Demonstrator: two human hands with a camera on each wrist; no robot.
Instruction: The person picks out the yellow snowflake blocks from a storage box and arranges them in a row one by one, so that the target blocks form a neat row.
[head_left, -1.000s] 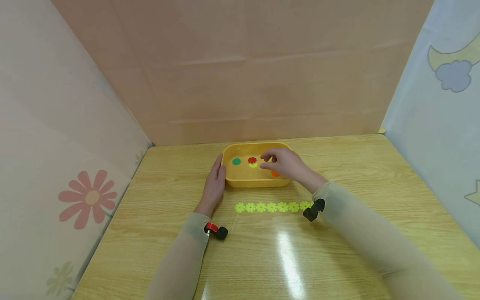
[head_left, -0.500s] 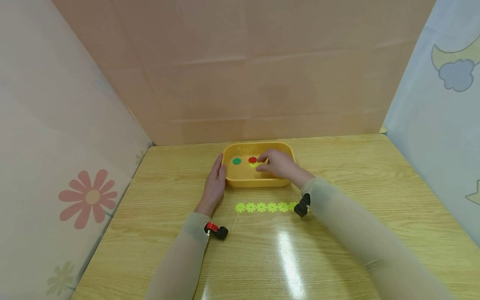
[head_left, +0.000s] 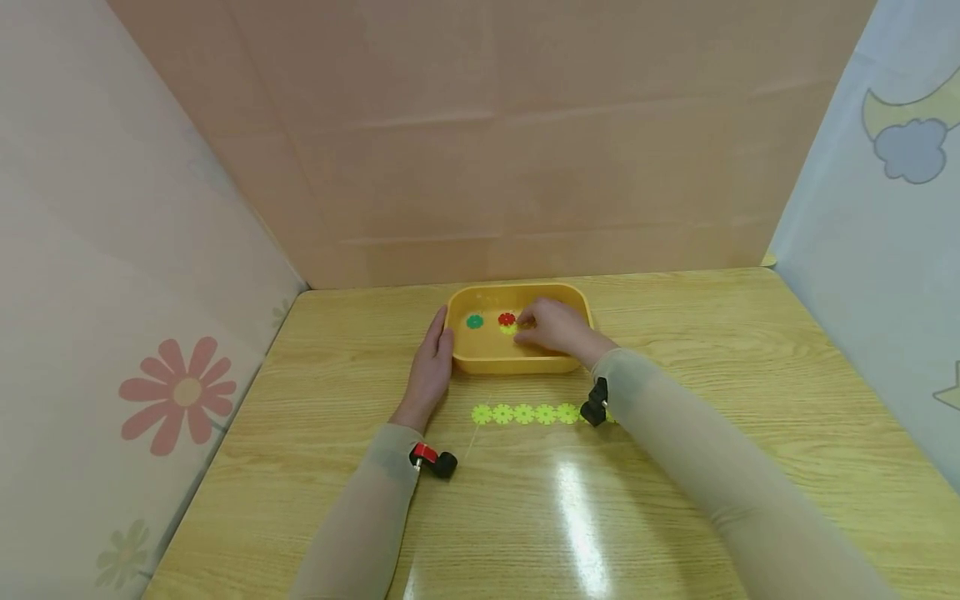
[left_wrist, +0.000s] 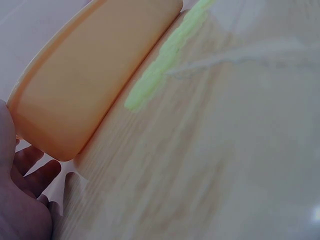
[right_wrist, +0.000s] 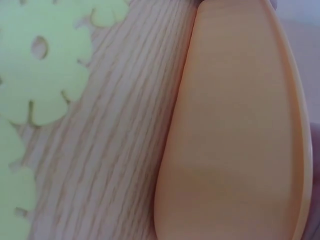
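Observation:
Flat against the left end of a yellow plastic tray [head_left: 517, 365] lies my left hand [head_left: 430, 371], touching its outer wall. Inside the tray, my right hand [head_left: 557, 325] reaches down with bent fingers, thumb and fingertips apart at the edge of a yellow-green snowflake disc [head_left: 507, 330]. A red snowflake disc [head_left: 507, 319] partly overlaps that one. Toward the tray's left end lies a green snowflake disc [head_left: 475, 322]. The right wrist view shows mostly the tray's outer wall [right_wrist: 230, 120], which hides the fingertips.
In front of the tray, a row of several yellow-green snowflake discs [head_left: 523, 414] lies on the wooden table [head_left: 495, 517]; the right wrist camera [head_left: 595, 404] covers part of it. A pinkish panel [head_left: 487, 167] stands behind the tray, with printed walls at both sides.
My right hand has moved left and slightly inward over the tray, coming up to the yellow-green disc, and now covers the orange disc seen earlier. My left hand stays at the tray's side.

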